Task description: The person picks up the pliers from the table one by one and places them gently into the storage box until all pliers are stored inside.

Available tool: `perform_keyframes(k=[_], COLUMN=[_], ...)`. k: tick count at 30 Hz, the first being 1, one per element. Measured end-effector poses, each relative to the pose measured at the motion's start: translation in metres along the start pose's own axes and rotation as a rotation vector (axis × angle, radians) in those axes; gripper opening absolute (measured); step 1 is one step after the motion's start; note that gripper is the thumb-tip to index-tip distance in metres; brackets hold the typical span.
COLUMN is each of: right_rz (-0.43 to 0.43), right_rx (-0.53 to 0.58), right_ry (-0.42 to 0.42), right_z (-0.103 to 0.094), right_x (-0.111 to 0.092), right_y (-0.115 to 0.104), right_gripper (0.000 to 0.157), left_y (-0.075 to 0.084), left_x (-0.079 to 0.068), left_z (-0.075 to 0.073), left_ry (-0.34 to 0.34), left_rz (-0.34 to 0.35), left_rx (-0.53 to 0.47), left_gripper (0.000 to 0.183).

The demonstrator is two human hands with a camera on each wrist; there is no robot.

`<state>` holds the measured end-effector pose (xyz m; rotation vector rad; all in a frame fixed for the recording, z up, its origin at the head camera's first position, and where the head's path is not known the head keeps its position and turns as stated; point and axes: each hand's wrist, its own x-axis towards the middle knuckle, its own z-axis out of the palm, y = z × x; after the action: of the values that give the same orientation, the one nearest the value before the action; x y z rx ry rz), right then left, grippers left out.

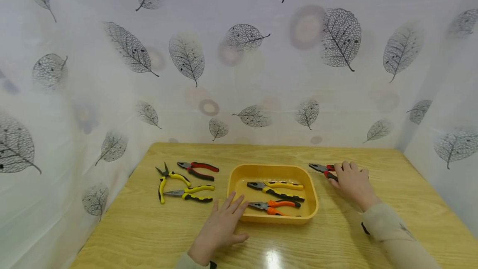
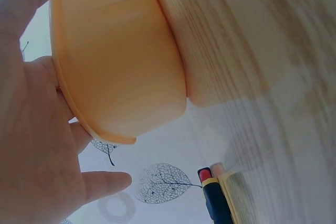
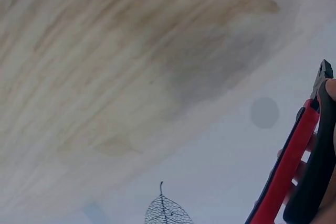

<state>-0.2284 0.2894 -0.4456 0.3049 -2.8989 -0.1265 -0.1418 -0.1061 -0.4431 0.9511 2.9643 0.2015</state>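
Observation:
My right hand [image 1: 352,184] grips red-and-black combination pliers [image 1: 319,168] by the handles, to the right of the yellow tray [image 1: 272,167]. Their jaws point left; in the right wrist view the pliers [image 3: 294,166] appear at the right edge, fingers partly hidden behind the handles. On the tray's front left rim rests my left hand [image 1: 222,227], its fingers mostly straight. The left wrist view shows the tray's outer wall [image 2: 121,56] beside the palm. Inside the tray lie yellow-and-black pliers [image 1: 278,189] and orange-and-black long-nose pliers [image 1: 274,206], jaws to the left.
Left of the tray lie red-and-black pliers [image 1: 198,169], yellow-and-black long-nose pliers [image 1: 190,193] and spread yellow-handled pliers [image 1: 163,182]. The wooden table [image 1: 149,240] meets a leaf-patterned curtain [image 1: 239,74] at its back and sides.

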Motion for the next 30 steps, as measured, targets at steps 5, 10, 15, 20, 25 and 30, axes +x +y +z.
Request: perform_keyframes(k=[5,10,15,20,25,30], right_rz=[-0.023,-0.047,-0.069,-0.108,-0.139,-0.175], right_rx=[-0.022,-0.040,-0.056,-0.075,-0.072,-0.076], right_ry=[0.052,0.122,0.144,0.158,0.164,0.181], right_z=[-0.007,-0.016,-0.026,-0.034,-0.037,-0.040], right_x=[-0.003,-0.006,-0.009,-0.011,-0.012,-0.015], right_y=[-0.005,-0.011,-0.022,-0.036,-0.048,-0.059], right_gripper=[0.042,0.046,0.051,0.054,0.055,0.056], left_y=[0.001,0.001,0.000,0.000,0.000,0.000], left_x=[-0.001,-0.001,-0.001,0.000,0.001,0.001], left_z=[-0.001,-0.001,0.000,0.001,0.000,-0.001], left_ry=[-0.003,-0.001,0.001,0.008,0.006,-0.009], left_rz=[-0.002,-0.001,-0.003,0.001,0.002,-0.003], left_rx=[-0.007,-0.011,-0.005,0.007,0.005,-0.002], left_gripper=[0.079,0.080,0.080,0.080,0.080,0.079])
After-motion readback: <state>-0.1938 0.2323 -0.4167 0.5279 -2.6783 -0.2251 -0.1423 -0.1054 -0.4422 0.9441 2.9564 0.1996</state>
